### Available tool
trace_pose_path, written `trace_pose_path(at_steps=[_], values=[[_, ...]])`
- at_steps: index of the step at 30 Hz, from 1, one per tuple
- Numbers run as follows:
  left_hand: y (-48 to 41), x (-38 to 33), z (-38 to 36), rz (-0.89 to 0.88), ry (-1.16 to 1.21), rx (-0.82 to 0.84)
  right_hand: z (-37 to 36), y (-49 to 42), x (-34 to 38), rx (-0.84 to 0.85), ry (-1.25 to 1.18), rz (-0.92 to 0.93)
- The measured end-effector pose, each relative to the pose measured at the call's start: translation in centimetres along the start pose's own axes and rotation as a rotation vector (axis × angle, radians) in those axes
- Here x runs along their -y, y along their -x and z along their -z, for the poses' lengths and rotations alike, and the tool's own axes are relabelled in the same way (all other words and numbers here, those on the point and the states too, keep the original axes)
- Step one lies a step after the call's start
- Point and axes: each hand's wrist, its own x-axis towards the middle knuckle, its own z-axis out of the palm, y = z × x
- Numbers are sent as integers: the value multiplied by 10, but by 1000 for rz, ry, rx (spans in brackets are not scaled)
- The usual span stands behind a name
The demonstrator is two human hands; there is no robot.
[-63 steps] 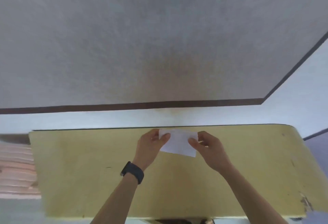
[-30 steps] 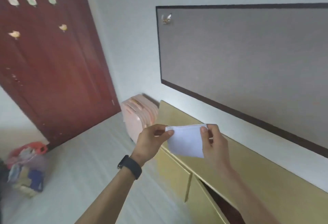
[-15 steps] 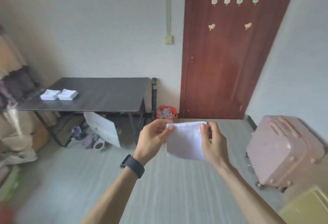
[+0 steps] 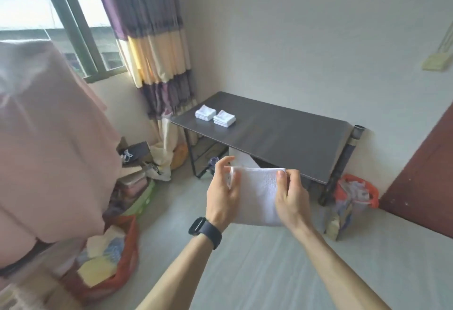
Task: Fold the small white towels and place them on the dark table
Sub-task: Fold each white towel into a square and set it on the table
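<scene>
A small white towel hangs in the air in front of me, held at chest height. My left hand grips its left edge, with a watch on that wrist. My right hand pinches its upper right corner. The dark table stands ahead against the wall, beyond the towel. Two stacks of folded white towels lie side by side near the table's left end.
A pink cloth-covered bulk fills the left side. Bags and piled clothes crowd the floor beside it. A striped curtain hangs by the window. An orange bag sits at the table's right leg, next to a dark red door.
The view has swung from the yellow cabinet, past the door, round to the dark table, which is now closer. Both hands still hold the towel between them.
</scene>
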Motion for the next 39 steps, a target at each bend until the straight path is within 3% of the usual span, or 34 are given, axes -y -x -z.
trace_pose_path(at_steps=[6,9,16,26,39], values=[[-129,66,20,157,-23,-111,-120,-115,-11,178,-3,-25],[-189,96,27,306,-5,-133,-174,-167,-19,236,17,-56],[-309,166,39,464,9,-142,-284,-272,-37,313,80,-100],[-516,279,54,412,-71,1,-439,-409,-59,219,120,-200],[-751,375,2,410,-170,255,-555,-595,-106,139,194,-406]])
